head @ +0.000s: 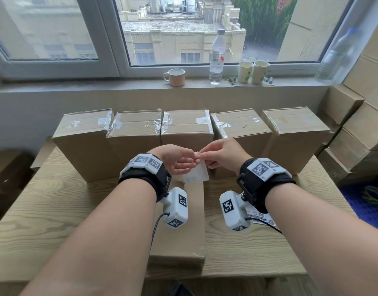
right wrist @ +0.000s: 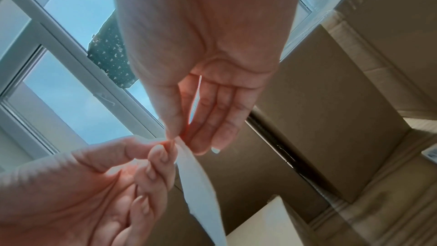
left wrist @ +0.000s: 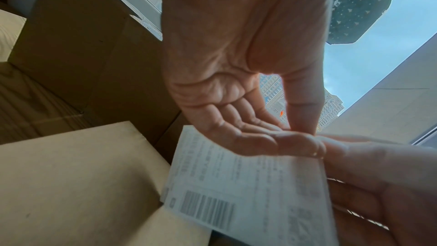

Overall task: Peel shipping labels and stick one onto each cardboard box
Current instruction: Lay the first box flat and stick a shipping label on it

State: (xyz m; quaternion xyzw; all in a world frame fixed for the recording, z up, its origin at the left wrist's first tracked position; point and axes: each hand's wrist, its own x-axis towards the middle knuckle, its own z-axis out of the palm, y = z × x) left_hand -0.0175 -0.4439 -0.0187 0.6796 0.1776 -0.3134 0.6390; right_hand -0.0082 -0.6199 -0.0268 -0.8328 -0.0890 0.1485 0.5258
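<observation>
Wood-grain table (head: 55, 210) under a window (head: 183, 28); five taped cardboard boxes (head: 187, 127) in a row at the far edge, one flat box (head: 183, 242) near; mug (head: 175, 77), water bottle (head: 216, 56), paper cups (head: 253, 72) on the sill; shipping label (left wrist: 248, 190) hangs mid-air above the flat box (barcode at its lower end), top corner pinched by both left hand (head: 175, 161) and right hand (head: 224, 155); more labels (head: 260, 216) lie right.

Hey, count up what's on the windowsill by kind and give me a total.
Mug: 1
Paper cups: 2
Clear bottles: 2
Marker: 1, small and hard to make out
Total: 6
</observation>
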